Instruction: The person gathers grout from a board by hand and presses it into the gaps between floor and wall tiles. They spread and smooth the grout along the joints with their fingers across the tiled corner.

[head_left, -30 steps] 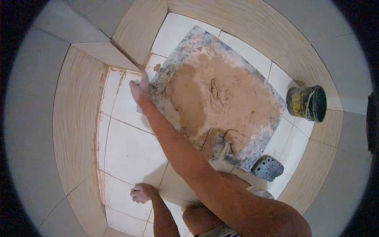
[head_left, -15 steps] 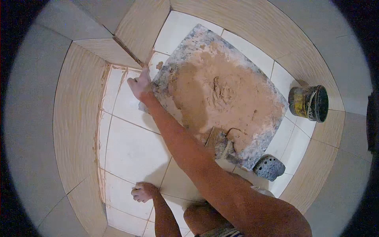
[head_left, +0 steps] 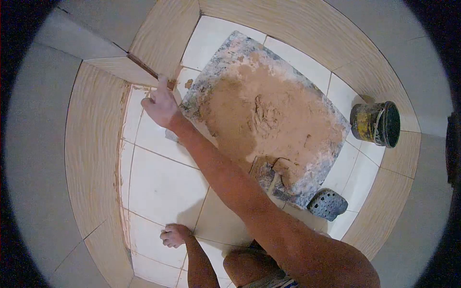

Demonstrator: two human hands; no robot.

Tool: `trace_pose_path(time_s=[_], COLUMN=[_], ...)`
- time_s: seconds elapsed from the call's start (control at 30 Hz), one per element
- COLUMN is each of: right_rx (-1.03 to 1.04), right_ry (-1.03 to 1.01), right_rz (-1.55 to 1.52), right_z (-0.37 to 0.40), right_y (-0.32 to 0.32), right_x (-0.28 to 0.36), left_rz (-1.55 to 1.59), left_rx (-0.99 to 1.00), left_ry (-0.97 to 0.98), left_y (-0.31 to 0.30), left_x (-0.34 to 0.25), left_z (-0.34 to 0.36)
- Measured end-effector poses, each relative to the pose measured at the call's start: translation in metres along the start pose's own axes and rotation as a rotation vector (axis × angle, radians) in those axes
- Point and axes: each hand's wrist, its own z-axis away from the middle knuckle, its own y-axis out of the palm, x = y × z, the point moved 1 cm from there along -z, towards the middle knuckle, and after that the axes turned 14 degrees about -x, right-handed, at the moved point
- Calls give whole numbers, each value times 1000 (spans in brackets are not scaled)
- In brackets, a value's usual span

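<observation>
My right hand reaches to the inner corner of the tiled wall. Its index finger stretches to the lower end of a brown, mortar-filled joint, and the thumb stands apart; I see nothing held in it. Lower down, my left hand is curled into a fist on the white floor tiles. Beside my right forearm lies a stained sheet spread with wet brown mortar. A trowel with a pale handle rests near the sheet's lower edge, partly covered in mortar.
A black bucket with a yellow label stands against the right wall. Close to the sheet's lower right corner lies a dark perforated clog. Wood-patterned tiles line the lower walls, with mortar smears along the left floor edge.
My right hand has moved slightly left and down along the corner, with its finger still at the joint. My left hand stays in place on the floor.
</observation>
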Motion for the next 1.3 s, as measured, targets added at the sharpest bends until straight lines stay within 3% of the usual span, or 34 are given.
trace_pose_path(time_s=[0.07, 0.1, 0.17, 0.2, 0.27, 0.37, 0.4, 0.47, 0.6, 0.67, 0.77, 0.8, 0.87, 0.9, 0.97, 1.07, 1.17, 1.3], right_rx=[94, 95, -448, -448, -434, -562, -562, -298, -221, -221, -118, -119, -409, -408, -494, -633, -705, -512], right_ry=[-29, -32, -158, -160, -98, -179, -179, 71, 134, 98, 100, 101, -366, -368, -88, -215, -163, -51], right_rz=[-388, -388, -532, -533, -178, -188, -187, -100, -91, -344, -330, -329, -93, -94, -441, -274, -20, -143], right_z=[-1, -6, -19, -22, -29, -28, -26, -19, -8, -3, -4, -8, -19, -23, -31, -41, -39, -42], right_y=[-6, 0, 21, 34, 56, 66, 60, 39, 26, 29, 38, 41, 45, 44, 44, 53, 53, 43], right_x=[-13, -29, -78, -105, -141, -131, -120, -86, -56, -52, -65, -81, -115, -118, -128, -124, -123, -119], left_rz=[39, 41, 9, 11, -13, 121, 121, 93, 80, 73, 103, 103, 123, 125, 123, 113, 176, 121], left_rx=[-57, -57, 21, 21, 4, -27, -26, 14, 3, -30, -25, -24, 15, 15, 21, 16, 20, 9], left_ry=[-43, -46, -16, -17, 19, -89, -89, -90, -81, -74, -82, -80, -97, -99, -100, -108, -106, -97], left_y=[-2, -5, -12, -11, -8, -6, -7, -8, -9, -6, -7, -7, -6, -9, -14, -8, -11, -12], left_x=[0, -1, -4, -3, -2, -1, -1, -1, -3, -2, -1, -1, 0, -1, -3, -2, 0, -2], left_z=[0, 0, -1, 0, -1, -1, -1, -1, -1, 0, -1, -1, -2, -1, -1, -1, -1, -1])
